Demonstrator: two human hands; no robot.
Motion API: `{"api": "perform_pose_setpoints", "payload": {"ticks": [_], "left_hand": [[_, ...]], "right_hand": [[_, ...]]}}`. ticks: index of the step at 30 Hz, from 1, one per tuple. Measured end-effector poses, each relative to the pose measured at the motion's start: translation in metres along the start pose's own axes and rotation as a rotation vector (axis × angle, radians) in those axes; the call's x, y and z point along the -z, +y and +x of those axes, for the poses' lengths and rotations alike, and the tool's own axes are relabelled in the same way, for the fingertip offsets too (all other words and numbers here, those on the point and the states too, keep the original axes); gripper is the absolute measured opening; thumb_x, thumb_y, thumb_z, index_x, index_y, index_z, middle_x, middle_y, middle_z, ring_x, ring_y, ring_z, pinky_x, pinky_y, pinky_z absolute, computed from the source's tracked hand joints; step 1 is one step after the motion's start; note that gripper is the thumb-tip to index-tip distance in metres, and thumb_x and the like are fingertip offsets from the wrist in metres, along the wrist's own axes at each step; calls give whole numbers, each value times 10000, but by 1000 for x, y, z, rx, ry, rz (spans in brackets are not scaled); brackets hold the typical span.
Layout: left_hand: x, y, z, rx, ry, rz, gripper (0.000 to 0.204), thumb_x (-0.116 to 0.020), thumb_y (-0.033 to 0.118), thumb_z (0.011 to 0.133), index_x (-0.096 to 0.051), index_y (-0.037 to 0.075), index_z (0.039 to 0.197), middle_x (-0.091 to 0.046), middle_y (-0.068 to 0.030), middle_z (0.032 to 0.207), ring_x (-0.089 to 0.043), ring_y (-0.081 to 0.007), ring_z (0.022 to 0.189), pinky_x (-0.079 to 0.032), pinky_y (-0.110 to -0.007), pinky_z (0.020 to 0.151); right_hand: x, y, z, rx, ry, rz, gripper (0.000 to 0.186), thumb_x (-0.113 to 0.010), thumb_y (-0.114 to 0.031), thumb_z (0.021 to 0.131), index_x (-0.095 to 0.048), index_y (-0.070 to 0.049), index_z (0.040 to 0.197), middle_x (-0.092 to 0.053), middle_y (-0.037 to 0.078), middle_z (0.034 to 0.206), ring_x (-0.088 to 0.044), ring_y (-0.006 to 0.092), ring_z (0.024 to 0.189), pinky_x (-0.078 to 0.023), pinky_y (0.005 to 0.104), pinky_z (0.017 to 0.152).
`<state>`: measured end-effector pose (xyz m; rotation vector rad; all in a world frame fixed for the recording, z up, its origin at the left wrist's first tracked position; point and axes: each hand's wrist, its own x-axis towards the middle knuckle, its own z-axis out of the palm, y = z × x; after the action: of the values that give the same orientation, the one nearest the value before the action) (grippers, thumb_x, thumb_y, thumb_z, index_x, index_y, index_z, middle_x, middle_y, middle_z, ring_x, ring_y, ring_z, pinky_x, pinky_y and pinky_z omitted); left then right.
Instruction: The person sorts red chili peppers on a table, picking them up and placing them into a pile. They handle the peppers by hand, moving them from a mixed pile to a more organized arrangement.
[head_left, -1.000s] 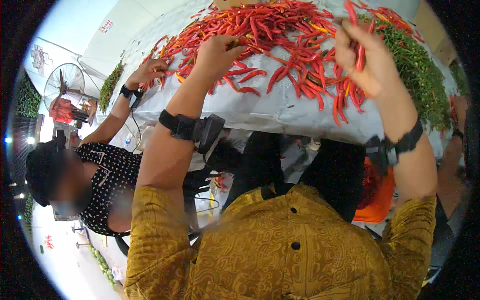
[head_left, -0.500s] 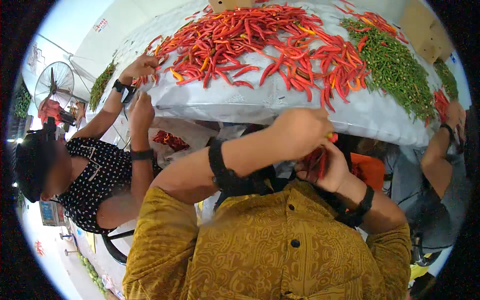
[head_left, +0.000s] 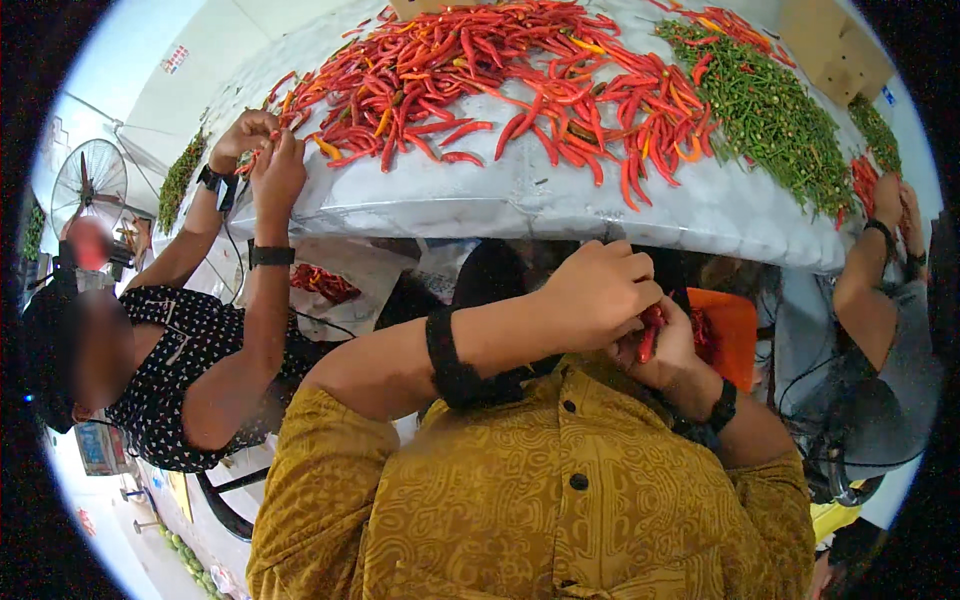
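Right of the frame's centre, the right hand (head_left: 676,352) grasped red chillies (head_left: 649,342). The left hand (head_left: 603,292) curled just beside it; whether it gripped anything could not be told. More chillies (head_left: 470,60) lay heaped on the table (head_left: 420,208), upper centre.

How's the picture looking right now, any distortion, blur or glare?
In the head view, the fisheye lens blackens the corners and bows the near edge of the table; in the head view, pale glare shows on its glossy cover; in the head view, the face of the co-worker at left is blurred, while the red chillies on the table look fairly crisp.
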<state>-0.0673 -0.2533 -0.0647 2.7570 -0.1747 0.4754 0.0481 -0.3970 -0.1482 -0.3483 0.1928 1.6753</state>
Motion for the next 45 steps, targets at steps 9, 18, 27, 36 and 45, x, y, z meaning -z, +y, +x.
{"api": "perform_pose_setpoints", "payload": {"ticks": [9,18,27,36,45], "left_hand": [[15,-25,-28,36,148,-200,361,-744,156,690,-609,74,1015,-588,-102,1020,-569,-325,965,-477,-427,802],[40,-57,-75,299,335,-118,299,-736,74,713,-639,60,996,-615,-126,997,-588,-325,932,-490,-394,802],[89,-102,-110,434,640,212,241,-712,23,711,-664,30,946,-625,-124,950,-599,-297,889,-487,-378,773],[92,-168,-148,548,819,518,193,-689,42,738,-675,52,930,-625,-92,978,-581,-273,918,-456,-371,815],[88,-158,-137,645,737,570,219,-679,32,716,-677,79,930,-631,-73,1006,-594,-284,952,-473,-372,837]], "right_hand": [[76,-90,-72,266,335,-369,342,-480,-296,913,-565,-66,1152,-636,145,1051,-617,300,880,-530,418,758],[161,-186,-163,528,768,-1845,414,-689,-124,796,-562,-10,1173,-643,92,990,-597,180,904,-485,327,774],[-60,-133,-78,236,356,-2079,323,-658,-103,773,-601,4,1072,-613,51,894,-569,125,788,-467,281,715],[-181,-113,46,642,-319,-2173,263,-623,-49,777,-618,-7,1037,-616,39,908,-575,104,784,-459,256,686],[-218,-101,176,769,-415,-1769,229,-614,-120,839,-645,-11,1038,-662,36,926,-602,93,834,-492,256,753]]}}
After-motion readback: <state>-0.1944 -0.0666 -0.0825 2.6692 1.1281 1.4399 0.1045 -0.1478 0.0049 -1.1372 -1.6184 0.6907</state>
